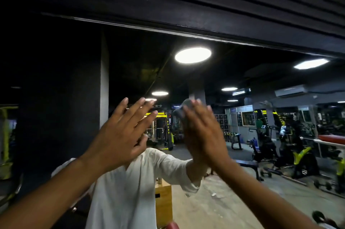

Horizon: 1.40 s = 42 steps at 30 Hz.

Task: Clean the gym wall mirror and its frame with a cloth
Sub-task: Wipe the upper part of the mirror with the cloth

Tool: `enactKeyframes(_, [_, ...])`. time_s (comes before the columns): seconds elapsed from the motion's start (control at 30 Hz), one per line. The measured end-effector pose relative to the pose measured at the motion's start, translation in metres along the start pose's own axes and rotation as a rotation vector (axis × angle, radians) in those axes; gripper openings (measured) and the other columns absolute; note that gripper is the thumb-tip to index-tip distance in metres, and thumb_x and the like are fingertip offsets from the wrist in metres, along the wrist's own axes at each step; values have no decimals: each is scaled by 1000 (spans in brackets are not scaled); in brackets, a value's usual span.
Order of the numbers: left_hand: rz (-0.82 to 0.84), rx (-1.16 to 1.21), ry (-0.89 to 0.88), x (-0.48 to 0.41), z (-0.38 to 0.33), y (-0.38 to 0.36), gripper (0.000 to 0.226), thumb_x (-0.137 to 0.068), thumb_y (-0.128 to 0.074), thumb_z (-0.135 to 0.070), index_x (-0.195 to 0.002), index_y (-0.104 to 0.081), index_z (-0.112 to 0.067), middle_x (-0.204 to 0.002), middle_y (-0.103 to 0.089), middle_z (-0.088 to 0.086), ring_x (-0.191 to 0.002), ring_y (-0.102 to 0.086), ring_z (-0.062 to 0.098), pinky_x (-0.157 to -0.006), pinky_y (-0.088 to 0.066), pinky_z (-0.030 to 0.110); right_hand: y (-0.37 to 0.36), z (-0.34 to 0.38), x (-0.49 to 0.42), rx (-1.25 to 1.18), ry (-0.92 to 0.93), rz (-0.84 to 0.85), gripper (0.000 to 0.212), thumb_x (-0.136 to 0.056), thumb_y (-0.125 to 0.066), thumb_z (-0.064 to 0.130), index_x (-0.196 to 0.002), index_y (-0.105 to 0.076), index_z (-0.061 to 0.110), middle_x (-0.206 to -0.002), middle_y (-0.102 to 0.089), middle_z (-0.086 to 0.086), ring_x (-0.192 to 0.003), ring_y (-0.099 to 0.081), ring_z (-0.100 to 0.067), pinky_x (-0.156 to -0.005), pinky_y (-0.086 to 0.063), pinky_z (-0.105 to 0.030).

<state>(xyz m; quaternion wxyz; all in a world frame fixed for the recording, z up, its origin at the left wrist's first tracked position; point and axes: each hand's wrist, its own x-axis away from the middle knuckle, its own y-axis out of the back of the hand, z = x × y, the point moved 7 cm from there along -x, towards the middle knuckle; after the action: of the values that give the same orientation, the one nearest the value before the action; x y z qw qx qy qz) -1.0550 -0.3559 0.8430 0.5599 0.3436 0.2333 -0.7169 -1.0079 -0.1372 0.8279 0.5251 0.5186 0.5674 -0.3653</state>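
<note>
Across nearly the whole view stretches the gym wall mirror (130, 64), its glass showing a dim hall behind the person. Along its top edge runs the dark frame (168, 28), slanting down to the right. Low in the glass stands the reflected person in a white shirt (128, 187), both arms raised. To the right are reflected black and yellow exercise machines (298, 152).

The left hand (119, 135) is held up flat toward the glass, fingers straight and fanned wide, holding nothing. Whether it touches the surface cannot be told.

The right hand (203, 135) is raised just beside it, fingers straight and close together, laid over the cloth. It is blurred.

Below the hands a reflected wooden box (164, 202) stands on the floor, and above them a round ceiling light (192, 55) glares.

The cloth (181, 110), grey and smeared by blur, shows only at the right fingertips, between that hand and the mirror.
</note>
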Motion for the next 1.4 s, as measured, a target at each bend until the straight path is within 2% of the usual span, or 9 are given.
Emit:
enactKeyframes(0.13, [24, -85, 126, -1, 49, 7, 76, -104, -32, -47, -168, -24, -8, -177, -14, 18, -164, -16, 36, -130, -17, 61, 24, -36, -57, -147, -421, -234, 62, -102, -30, 37, -162, -36, 24, -173, -20, 0, -161, -12, -20, -128, -24, -58])
enactKeyframes(0.27, [53, -104, 199, 0, 74, 7, 77, -106, -28, -49, -168, -22, -5, -176, -16, 19, -164, -16, 35, -132, -16, 57, -12, 62, -59, -47, 99, -29, 70, -101, -60, 9, -164, -31, 23, -175, -15, -4, -163, -5, -21, -130, -21, -50])
enactKeyframes(0.37, [44, -126, 185, 1, 74, 5, 76, -106, -28, -48, -168, -22, -5, -176, -15, 19, -164, -15, 34, -131, -17, 58, -17, 60, -68, 50, 304, 76, 70, -101, -59, 17, -164, -30, 22, -175, -18, -5, -163, -8, -22, -131, -18, -49])
enactKeyframes(0.6, [29, -114, 191, 2, 74, 5, 76, -106, -30, -48, -168, -21, -5, -177, -14, 17, -165, -14, 33, -131, -19, 59, 33, -25, -127, -134, -287, -274, 56, -98, -29, 31, -149, -51, 20, -155, -44, -4, -146, -40, -20, -122, -38, -46])
enactKeyframes(0.83, [-2, -33, 182, 3, 77, 10, 76, -105, -33, -51, -167, -28, -8, -176, -20, 14, -163, -21, 30, -130, -21, 56, -4, 83, -124, 65, 368, 102, 54, -109, -43, 25, -162, -38, 17, -172, -26, -9, -161, -16, -23, -131, -16, -41])
enactKeyframes(1.0, [-36, -11, 61, -3, 113, 18, 70, -99, -42, -47, -160, -46, -13, -169, -39, 13, -155, -39, 31, -127, -24, 51, 24, 34, -167, 0, -117, -264, 40, -109, -42, 30, -146, -56, 21, -150, -51, -1, -134, -49, -16, -115, -43, -36])
enactKeyframes(1.1, [-27, -2, 187, -1, 175, 25, 73, -100, -38, -50, -163, -41, -13, -173, -31, 14, -160, -29, 31, -130, -18, 53, 13, 45, -184, -138, -387, -380, 48, -102, -41, 29, -146, -56, 17, -153, -48, -5, -141, -45, -19, -121, -38, -43])
enactKeyframes(1.3, [-25, -25, 199, 6, 194, 20, 78, -103, -29, -57, -168, -28, -13, -175, -22, 15, -163, -19, 31, -131, -14, 56, -25, 143, -200, -100, 11, -211, 51, -107, -41, 32, -157, -48, 22, -169, -35, 1, -156, -32, -16, -125, -36, -40])
enactKeyframes(1.4, [-12, -18, 203, 6, 195, 17, 78, -103, -25, -57, -168, -26, -13, -176, -19, 15, -164, -16, 32, -131, -16, 59, -3, 101, -204, -38, -77, -254, 53, -101, -38, 36, -148, -57, 23, -160, -47, -1, -143, -43, -13, -118, -38, -27])
